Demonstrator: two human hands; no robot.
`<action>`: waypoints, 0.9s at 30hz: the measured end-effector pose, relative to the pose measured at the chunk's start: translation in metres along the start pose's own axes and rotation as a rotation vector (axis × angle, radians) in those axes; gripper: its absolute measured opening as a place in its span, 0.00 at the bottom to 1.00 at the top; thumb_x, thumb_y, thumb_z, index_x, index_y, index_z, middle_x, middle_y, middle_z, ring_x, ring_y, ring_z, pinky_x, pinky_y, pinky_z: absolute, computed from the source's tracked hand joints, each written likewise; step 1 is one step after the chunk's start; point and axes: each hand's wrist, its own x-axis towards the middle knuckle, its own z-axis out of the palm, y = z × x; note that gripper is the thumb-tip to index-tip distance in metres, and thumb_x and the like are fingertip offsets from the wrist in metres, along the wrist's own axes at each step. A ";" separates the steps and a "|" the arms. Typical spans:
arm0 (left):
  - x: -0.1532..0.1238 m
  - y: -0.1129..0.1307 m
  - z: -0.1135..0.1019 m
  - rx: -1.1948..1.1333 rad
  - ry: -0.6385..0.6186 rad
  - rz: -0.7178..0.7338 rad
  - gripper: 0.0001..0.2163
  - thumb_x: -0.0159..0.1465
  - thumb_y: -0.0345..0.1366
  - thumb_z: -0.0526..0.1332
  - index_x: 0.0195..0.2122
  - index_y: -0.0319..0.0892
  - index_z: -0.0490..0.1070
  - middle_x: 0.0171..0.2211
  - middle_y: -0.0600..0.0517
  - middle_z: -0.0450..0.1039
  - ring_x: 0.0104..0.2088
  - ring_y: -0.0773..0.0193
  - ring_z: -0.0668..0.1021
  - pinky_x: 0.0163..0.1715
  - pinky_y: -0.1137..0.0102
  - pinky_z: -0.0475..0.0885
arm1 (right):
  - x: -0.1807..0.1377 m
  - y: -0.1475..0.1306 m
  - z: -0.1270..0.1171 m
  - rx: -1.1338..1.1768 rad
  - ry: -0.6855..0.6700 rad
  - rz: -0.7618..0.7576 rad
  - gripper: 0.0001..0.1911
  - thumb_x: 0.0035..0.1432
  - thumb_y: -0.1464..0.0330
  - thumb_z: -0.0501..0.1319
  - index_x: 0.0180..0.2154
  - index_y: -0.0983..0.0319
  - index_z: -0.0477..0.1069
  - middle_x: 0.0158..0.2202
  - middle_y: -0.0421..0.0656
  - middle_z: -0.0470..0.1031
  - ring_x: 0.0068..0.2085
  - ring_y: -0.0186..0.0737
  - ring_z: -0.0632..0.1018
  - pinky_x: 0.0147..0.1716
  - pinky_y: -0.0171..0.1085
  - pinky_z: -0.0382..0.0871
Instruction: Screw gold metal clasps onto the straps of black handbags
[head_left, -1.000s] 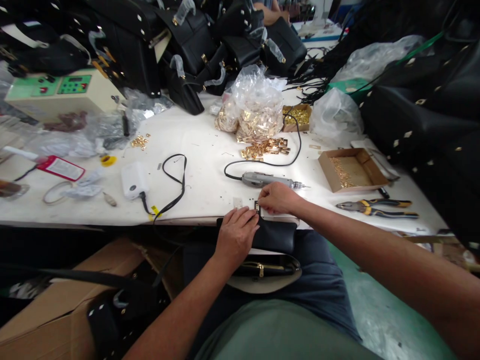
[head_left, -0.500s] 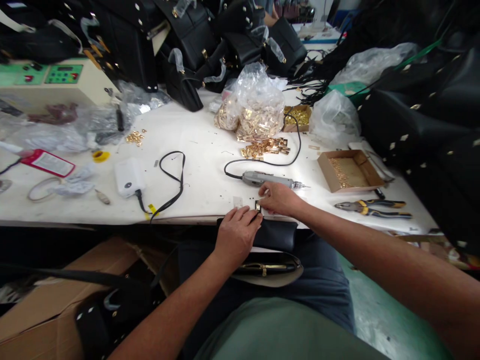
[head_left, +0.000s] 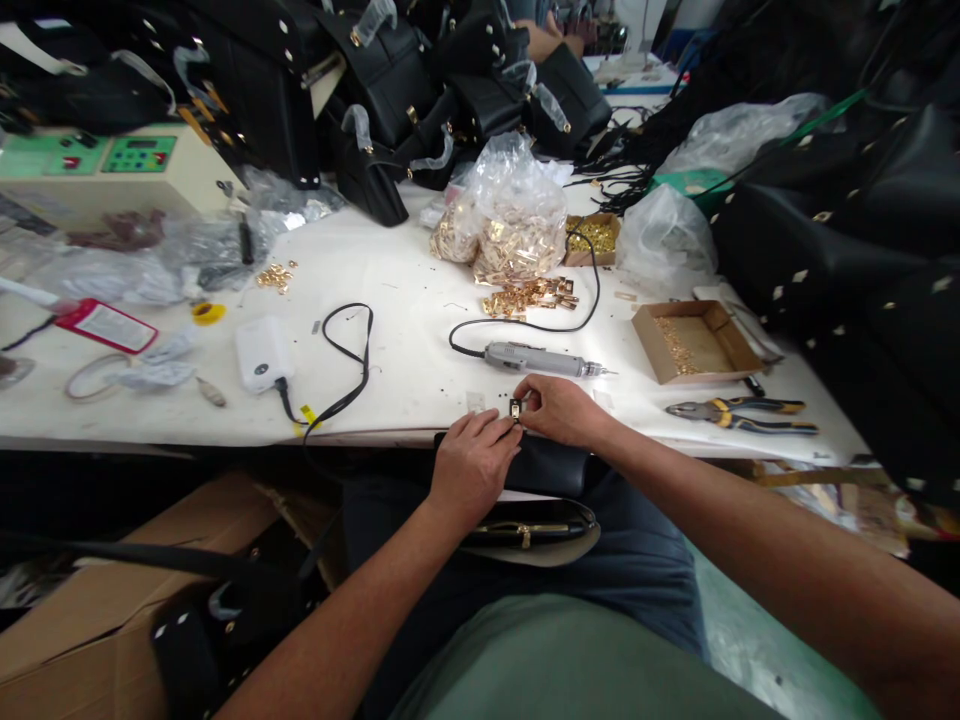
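A black handbag [head_left: 553, 470] lies across my lap against the table edge, its mouth open toward me with a gold zip [head_left: 527, 530] inside. On its black tab, at the table's edge, is a small gold clasp plate [head_left: 516, 409]. My left hand [head_left: 474, 460] is closed over the tab from the left, fingertips just below the plate. From the right, my right hand [head_left: 559, 410] pinches at the plate's edge with thumb and fingers; the fingertips are partly hidden. Just beyond the hands lies a grey electric screwdriver [head_left: 536, 359], its bit pointing right.
Pliers [head_left: 739, 413] and a cardboard box of small screws [head_left: 701, 345] lie right. Beyond the screwdriver are loose gold clasps [head_left: 529, 297] and a plastic bag of metal parts [head_left: 517, 230]. A white power adapter [head_left: 262, 352] lies left. Black bags [head_left: 390, 80] are piled behind.
My right hand has shifted slightly down and closed nearer the gold plate, which now shows more clearly. My left hand stays almost where it was. The view has moved a little.
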 end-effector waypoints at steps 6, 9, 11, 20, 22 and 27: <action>0.001 -0.003 -0.001 -0.044 0.026 -0.004 0.09 0.70 0.33 0.62 0.49 0.45 0.79 0.49 0.48 0.82 0.54 0.51 0.80 0.53 0.53 0.75 | 0.007 -0.004 -0.005 -0.036 -0.071 0.044 0.18 0.51 0.74 0.66 0.46 0.62 0.73 0.30 0.38 0.79 0.32 0.37 0.76 0.30 0.33 0.61; 0.001 -0.005 -0.001 -0.062 0.025 0.001 0.10 0.70 0.32 0.62 0.50 0.46 0.79 0.49 0.48 0.82 0.55 0.52 0.79 0.53 0.53 0.74 | 0.009 -0.005 -0.002 -0.059 -0.058 0.058 0.19 0.51 0.73 0.66 0.47 0.61 0.71 0.31 0.38 0.79 0.32 0.38 0.76 0.30 0.33 0.60; 0.000 -0.008 0.001 -0.076 0.017 -0.001 0.10 0.70 0.33 0.63 0.51 0.46 0.78 0.50 0.49 0.82 0.56 0.52 0.79 0.54 0.53 0.73 | 0.010 -0.006 -0.001 -0.070 -0.049 0.085 0.18 0.50 0.73 0.65 0.46 0.61 0.71 0.31 0.38 0.78 0.32 0.37 0.75 0.29 0.34 0.59; 0.003 -0.014 -0.001 -0.073 -0.035 0.052 0.10 0.69 0.32 0.63 0.51 0.44 0.77 0.50 0.48 0.81 0.54 0.50 0.79 0.52 0.51 0.74 | 0.006 -0.007 -0.002 -0.037 -0.061 0.072 0.16 0.52 0.75 0.65 0.44 0.61 0.69 0.29 0.36 0.76 0.30 0.35 0.73 0.28 0.33 0.59; 0.005 -0.016 -0.003 -0.067 -0.065 0.085 0.10 0.68 0.32 0.64 0.51 0.43 0.77 0.49 0.48 0.82 0.53 0.49 0.79 0.54 0.49 0.73 | 0.007 -0.007 -0.003 -0.013 -0.067 0.070 0.16 0.52 0.74 0.66 0.43 0.61 0.69 0.28 0.36 0.76 0.29 0.34 0.73 0.28 0.32 0.60; 0.006 -0.021 0.003 -0.152 -0.027 0.115 0.10 0.68 0.31 0.64 0.50 0.41 0.77 0.48 0.47 0.81 0.59 0.51 0.77 0.65 0.50 0.68 | 0.018 -0.003 -0.005 0.175 -0.081 0.157 0.11 0.53 0.74 0.64 0.40 0.61 0.71 0.25 0.36 0.74 0.25 0.34 0.74 0.26 0.32 0.64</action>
